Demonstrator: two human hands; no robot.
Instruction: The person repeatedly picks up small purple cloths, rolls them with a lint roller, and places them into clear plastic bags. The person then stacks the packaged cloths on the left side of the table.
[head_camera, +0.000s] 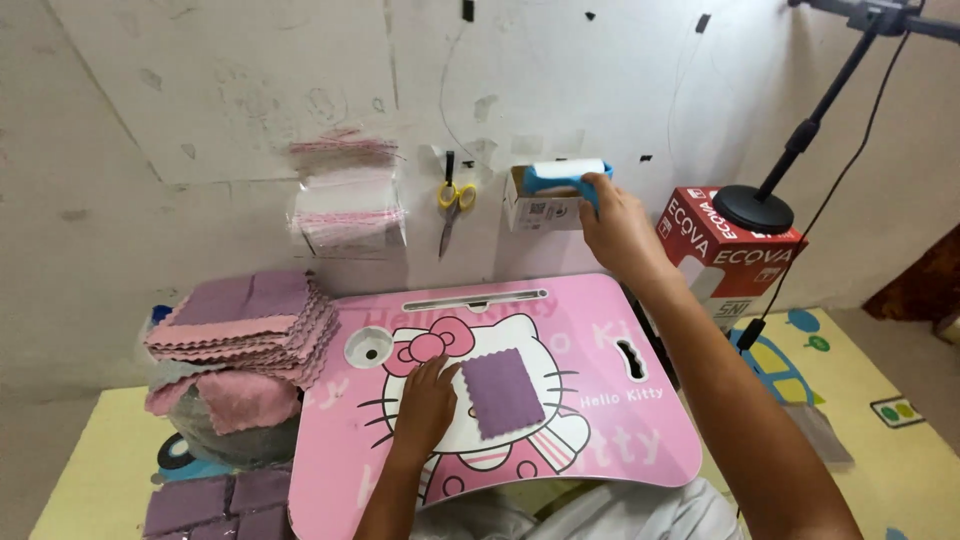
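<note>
A purple cloth square (503, 393) lies flat on the pink cartoon-cat lap table (640, 440). My left hand (426, 403) rests palm down at the cloth's left edge, fingers spread. My right hand (617, 225) reaches up to the wall and grips a lint roller (560, 173) with a blue handle and white roll, which sits in a small cardboard box (535, 209) fixed to the wall.
A stack of purple and pink cloths (245, 325) sits left of the table. Yellow-handled scissors (455, 200) and clear bags (345, 195) hang on the wall. A red box (725, 250) carries a black stand base (753, 208). Purple cloths (215, 505) lie at lower left.
</note>
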